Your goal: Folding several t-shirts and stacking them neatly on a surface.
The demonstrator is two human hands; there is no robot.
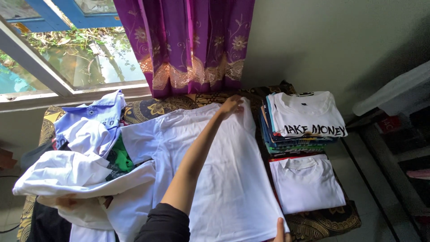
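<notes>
A white t-shirt (224, 179) lies spread flat on a table covered with a patterned brown cloth (322, 224). My left hand (231, 106), on an outstretched arm with a black sleeve, grips the shirt's far edge near the curtain. My right hand (281, 232) is mostly cut off by the frame's bottom edge. Its fingers pinch the shirt's near right corner.
To the right stands a stack of folded shirts (300, 130) with a white printed one on top, and a folded white shirt (307, 183) lies in front of it. A heap of unfolded white and blue clothes (85, 157) lies at the left. A purple curtain (192, 45) and a window (80, 58) are behind.
</notes>
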